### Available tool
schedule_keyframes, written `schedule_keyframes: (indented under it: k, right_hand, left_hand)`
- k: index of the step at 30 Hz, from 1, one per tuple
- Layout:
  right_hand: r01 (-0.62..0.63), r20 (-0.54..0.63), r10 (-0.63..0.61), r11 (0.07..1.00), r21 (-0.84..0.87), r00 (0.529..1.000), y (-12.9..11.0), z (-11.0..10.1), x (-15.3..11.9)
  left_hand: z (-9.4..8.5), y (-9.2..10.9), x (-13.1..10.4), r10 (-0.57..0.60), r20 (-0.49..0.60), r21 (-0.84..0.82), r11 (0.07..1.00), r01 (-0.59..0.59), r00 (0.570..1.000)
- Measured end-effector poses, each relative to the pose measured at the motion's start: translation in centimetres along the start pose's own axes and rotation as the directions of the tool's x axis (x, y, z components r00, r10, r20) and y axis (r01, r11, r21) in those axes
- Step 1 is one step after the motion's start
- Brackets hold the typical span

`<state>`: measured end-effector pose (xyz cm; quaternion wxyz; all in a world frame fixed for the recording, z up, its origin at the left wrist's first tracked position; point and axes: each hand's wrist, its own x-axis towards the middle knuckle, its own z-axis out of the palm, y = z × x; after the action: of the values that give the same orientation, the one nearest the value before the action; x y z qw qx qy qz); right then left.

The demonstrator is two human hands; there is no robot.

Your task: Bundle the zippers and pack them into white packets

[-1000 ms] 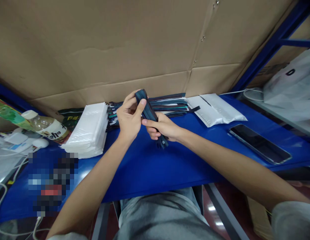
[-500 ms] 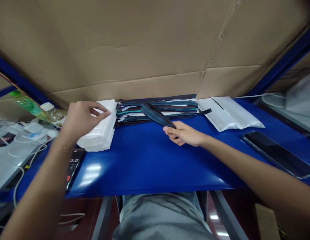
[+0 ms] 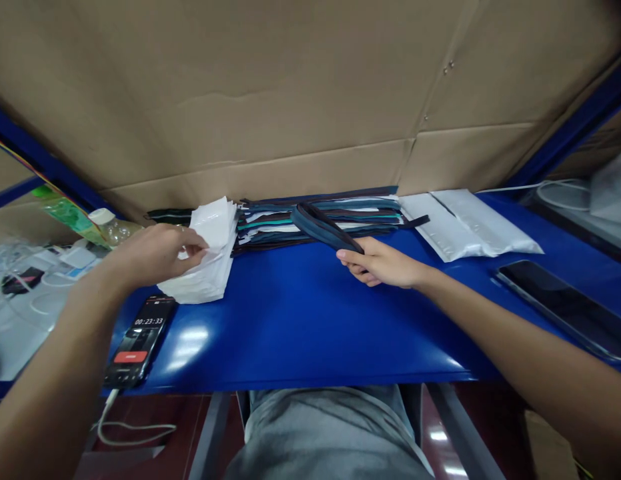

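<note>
On the left, my left hand [image 3: 163, 253] is over a stack of thin white plastic bags [image 3: 205, 290]. Its thumb and fingers pinch the top bag [image 3: 210, 223], whose surface is creased and lifted a little. My right hand [image 3: 377, 262] is closed around one end of a folded dark blue zipper [image 3: 323, 227], held tilted above the blue table. The zipper's looped end points up and left, toward a row of dark zippers [image 3: 275, 245] with white and teal bits between them, lying against the back board.
Filled white packets [image 3: 490, 230] lie at the back right, near a dark phone [image 3: 560, 303]. Another phone [image 3: 140, 340] with a timer and a cable lies at the left front. Bottles [image 3: 113, 227] and tangled white cables [image 3: 45, 280] crowd the left. A cardboard wall [image 3: 290, 87] closes the back.
My left hand has come down and a little left, now pinching the top bag, which has shifted and creased. My right hand still holds the zipper in nearly the same place.
</note>
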<state>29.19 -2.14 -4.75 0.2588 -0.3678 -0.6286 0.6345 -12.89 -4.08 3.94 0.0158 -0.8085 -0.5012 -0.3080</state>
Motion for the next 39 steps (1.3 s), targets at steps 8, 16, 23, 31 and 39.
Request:
schedule_keyframes:
  k: [8, 16, 23, 31, 39]
  right_hand:
    - [-0.048, -0.056, 0.037, 0.976, -0.213, 0.998, -1.7, -0.9, -5.4]
    - [-0.275, -0.078, 0.282, 0.773, -0.572, 0.956, 0.1, -4.1, -10.5]
    - [-0.355, -0.052, 0.414, 0.702, -0.618, 0.909, -0.3, -7.0, -9.6]
    - [-0.366, -0.042, 0.481, 0.604, -0.708, 0.876, -1.9, -8.2, -7.6]
    - [-0.384, -0.054, 0.500, 0.587, -0.712, 0.864, -2.8, -7.5, -7.7]
  left_hand:
    - [8.6, 9.5, 5.6, 0.222, 0.302, 0.011, 0.972, -0.236, 0.927]
    - [16.0, 13.8, 4.6, 0.052, 0.212, -0.162, 0.987, -0.017, 0.976]
    - [15.3, 12.5, 3.2, 0.361, 0.373, -0.160, 0.933, -0.324, 0.855]
    - [17.1, 8.5, 3.3, 0.382, 0.538, -0.060, 0.906, -0.418, 0.751]
    - [17.2, 8.9, 2.9, 0.398, 0.421, -0.058, 0.909, -0.414, 0.815]
